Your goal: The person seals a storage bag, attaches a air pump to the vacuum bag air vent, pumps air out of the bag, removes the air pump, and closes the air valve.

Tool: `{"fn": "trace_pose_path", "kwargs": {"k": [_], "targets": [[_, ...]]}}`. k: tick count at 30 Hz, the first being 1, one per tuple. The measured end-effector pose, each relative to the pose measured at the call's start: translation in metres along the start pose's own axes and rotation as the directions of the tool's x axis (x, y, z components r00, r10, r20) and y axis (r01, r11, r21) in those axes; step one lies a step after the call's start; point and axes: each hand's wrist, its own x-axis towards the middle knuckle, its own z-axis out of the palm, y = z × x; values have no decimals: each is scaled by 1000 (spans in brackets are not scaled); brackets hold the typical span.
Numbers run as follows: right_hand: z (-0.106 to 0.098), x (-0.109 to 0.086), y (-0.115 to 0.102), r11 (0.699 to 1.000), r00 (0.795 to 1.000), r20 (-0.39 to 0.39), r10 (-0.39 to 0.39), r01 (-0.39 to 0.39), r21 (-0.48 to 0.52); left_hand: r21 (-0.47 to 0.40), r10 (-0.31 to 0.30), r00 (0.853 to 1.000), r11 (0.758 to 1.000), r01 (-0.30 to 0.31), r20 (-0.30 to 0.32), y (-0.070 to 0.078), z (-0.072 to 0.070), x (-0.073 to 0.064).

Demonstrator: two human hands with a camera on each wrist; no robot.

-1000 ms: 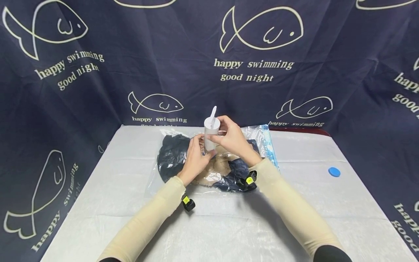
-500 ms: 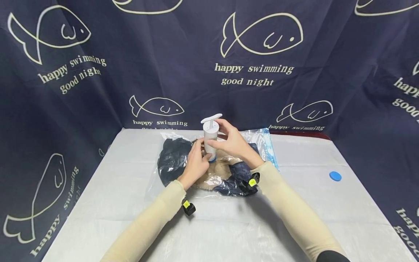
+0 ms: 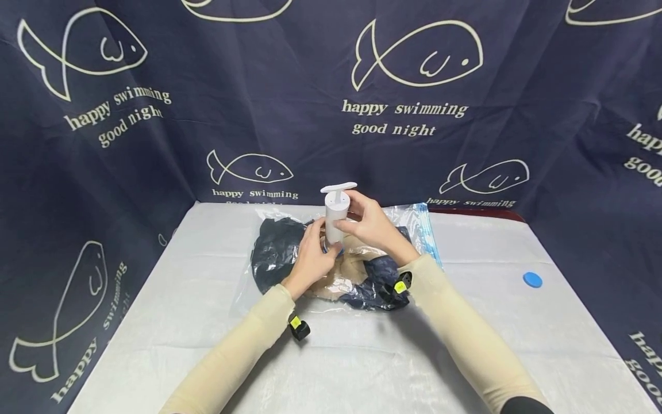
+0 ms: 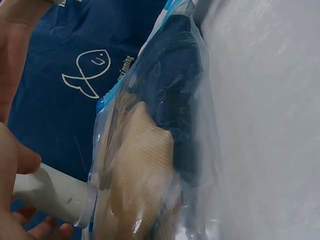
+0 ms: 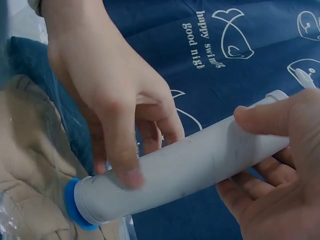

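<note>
A white hand pump [image 3: 337, 224], a cylinder with a T-shaped handle [image 3: 338, 187] at its top, stands over the clear storage bag [image 3: 243, 296] in the head view. My right hand [image 3: 373, 225] grips its upper part, thumb in front and fingers behind. Lower down, my left hand [image 3: 312, 261] holds the cylinder between thumb and fingers. At the pump's bottom end a blue ring [image 5: 75, 202] shows against the bag in the right wrist view. Inside the bag lie dark clothes [image 3: 276, 250] and a beige ribbed garment [image 4: 142, 160]. The left wrist view shows the cylinder's end [image 4: 82, 207] right at the bag's surface.
A round blue cap [image 3: 532, 280] lies on the white-covered table [image 3: 496, 333] to the right. The bag's blue zip edge [image 3: 429, 233] is at its right side. A dark fish-print cloth [image 3: 289, 103] hangs behind and around the table.
The pump has come down onto the bag and twisted, so its handle, first seen nearly end-on, now lies crosswise. Both hands stay on the cylinder.
</note>
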Motion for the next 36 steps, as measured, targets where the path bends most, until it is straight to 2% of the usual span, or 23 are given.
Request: {"fn": "trace_pose_path", "kwargs": {"k": [4, 7, 10, 12, 14, 17, 21, 23, 25, 28, 31, 36], "targets": [[2, 2, 1, 998, 1000, -15, 1, -2, -56, 11, -11, 999, 1000, 12, -33, 1, 0, 2], [4, 3, 1, 996, 1000, -26, -11, 8, -90, 14, -33, 999, 999, 34, -30, 2, -1, 3], [5, 4, 2, 996, 999, -32, -9, 6, -84, 45, -58, 998, 997, 58, 10, 4, -7, 1], [6, 4, 2, 997, 1000, -27, -5, 2, -77, 98, -72, 996, 993, 66, 59, 4, -15, -2], [7, 4, 2, 996, 1000, -21, 4, -6, -94, 186, -77, 991, 981, 56, 109, 4, -26, -8], [6, 3, 0, 988, 1000, -8, 3, -4, -153, 354, -101, 981, 934, 36, 167, 1, -45, -21], [4, 2, 1, 980, 999, 1, 32, -31, -199, 574, -134, 969, 819, -8, 206, -11, -67, -44], [4, 3, 2, 979, 999, 9, 51, -48, -196, 636, -161, 963, 771, -14, 216, -18, -75, -55], [3, 6, 1, 979, 998, 8, 65, -62, -196, 661, -210, 953, 750, 14, 219, -23, -82, -63], [0, 9, 0, 976, 997, -16, 69, -71, -204, 652, -280, 934, 755, 70, 224, -26, -87, -69], [-1, 12, -1, 976, 996, -19, 82, -84, -202, 635, -306, 923, 767, 93, 234, -27, -87, -70], [2, 14, -1, 981, 996, 7, 86, -83, -173, 617, -306, 923, 780, 104, 232, -28, -86, -69]]}}
